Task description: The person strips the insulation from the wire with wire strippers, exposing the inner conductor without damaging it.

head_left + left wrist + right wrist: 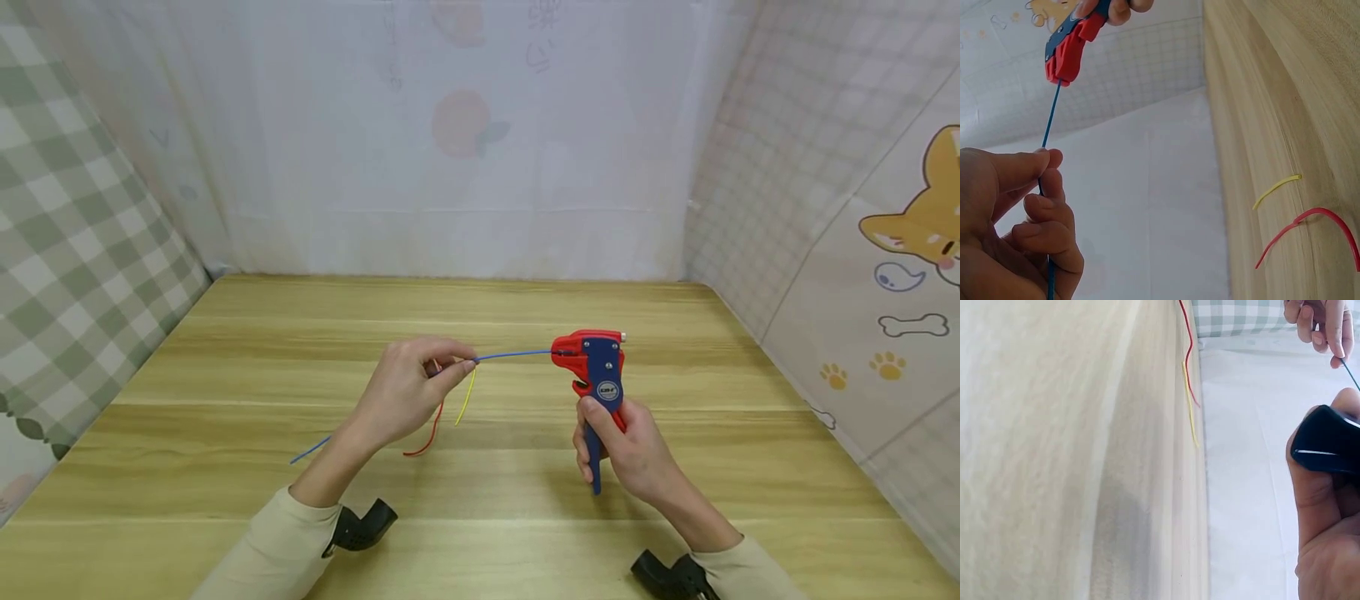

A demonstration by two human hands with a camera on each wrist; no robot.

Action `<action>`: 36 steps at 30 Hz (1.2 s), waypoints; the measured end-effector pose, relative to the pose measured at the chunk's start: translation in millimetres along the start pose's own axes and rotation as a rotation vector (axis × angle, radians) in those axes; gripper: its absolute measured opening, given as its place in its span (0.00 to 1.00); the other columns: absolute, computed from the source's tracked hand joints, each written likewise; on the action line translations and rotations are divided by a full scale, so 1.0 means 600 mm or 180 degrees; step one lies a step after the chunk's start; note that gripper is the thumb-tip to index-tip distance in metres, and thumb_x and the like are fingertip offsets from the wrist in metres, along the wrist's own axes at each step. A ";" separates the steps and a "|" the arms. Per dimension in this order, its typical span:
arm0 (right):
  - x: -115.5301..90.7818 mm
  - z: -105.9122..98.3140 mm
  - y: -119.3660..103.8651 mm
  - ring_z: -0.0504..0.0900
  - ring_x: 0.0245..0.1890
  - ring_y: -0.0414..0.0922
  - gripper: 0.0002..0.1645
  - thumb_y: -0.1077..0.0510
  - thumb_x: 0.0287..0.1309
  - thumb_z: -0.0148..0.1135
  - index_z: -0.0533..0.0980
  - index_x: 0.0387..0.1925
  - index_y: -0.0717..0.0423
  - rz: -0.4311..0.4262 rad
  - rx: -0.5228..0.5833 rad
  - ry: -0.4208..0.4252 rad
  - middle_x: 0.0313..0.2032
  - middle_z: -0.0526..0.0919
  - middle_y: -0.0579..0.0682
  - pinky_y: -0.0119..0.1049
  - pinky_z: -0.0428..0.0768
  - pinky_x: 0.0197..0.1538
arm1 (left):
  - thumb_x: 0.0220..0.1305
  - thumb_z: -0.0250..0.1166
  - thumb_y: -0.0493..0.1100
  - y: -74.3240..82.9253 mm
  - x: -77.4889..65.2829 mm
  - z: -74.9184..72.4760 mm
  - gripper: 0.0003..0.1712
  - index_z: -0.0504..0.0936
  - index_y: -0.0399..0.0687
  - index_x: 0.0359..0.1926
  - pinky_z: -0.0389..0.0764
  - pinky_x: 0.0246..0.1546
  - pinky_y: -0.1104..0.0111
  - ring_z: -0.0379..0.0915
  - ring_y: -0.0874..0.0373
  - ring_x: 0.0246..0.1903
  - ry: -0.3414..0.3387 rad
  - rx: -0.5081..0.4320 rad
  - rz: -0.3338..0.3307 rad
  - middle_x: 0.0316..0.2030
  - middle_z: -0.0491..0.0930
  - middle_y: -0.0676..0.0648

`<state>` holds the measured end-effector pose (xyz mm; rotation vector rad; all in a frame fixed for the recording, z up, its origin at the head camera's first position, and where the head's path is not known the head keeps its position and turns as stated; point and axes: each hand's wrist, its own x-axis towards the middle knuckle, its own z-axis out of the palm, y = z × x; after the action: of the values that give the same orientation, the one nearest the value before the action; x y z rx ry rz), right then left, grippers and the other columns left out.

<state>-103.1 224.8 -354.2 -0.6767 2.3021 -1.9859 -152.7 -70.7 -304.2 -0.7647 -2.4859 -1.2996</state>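
Note:
Between thumb and fingertips my left hand [411, 385] pinches a blue wire [513, 355]. One stretch of it runs nearly level to the right, its end inside the red jaws of a wire stripper [606, 367]. The wire's other end shows below my left wrist, over the table. Around the stripper's blue and red handles my right hand [626, 442] is wrapped, holding the tool upright. In the left wrist view the blue wire [1052, 115] is straight between the fingers and the stripper [1067, 57]. Only the handle end [1325, 440] shows in the right wrist view.
On the wooden table [510, 542] lie a red wire [431, 437] and a short yellow wire [466, 398], partly behind my left hand in the head view. A pale curtain [337, 150] closes off the back, and a printed cloth [847, 275] hangs along the right side.

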 end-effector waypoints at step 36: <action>0.003 -0.018 0.008 0.90 0.30 0.50 0.09 0.64 0.82 0.46 0.75 0.45 0.59 0.0126 0.0228 -0.0453 0.30 0.86 0.46 0.48 0.90 0.37 | 0.69 0.71 0.39 -0.003 0.000 0.002 0.07 0.93 0.48 0.45 0.75 0.26 0.71 0.72 0.63 0.21 -0.0007 -0.0027 -0.0057 0.28 0.86 0.52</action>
<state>-109.1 234.6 -356.3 -0.7352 2.1368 -1.9254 -153.3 -70.5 -306.1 -0.7479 -2.4962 -1.3169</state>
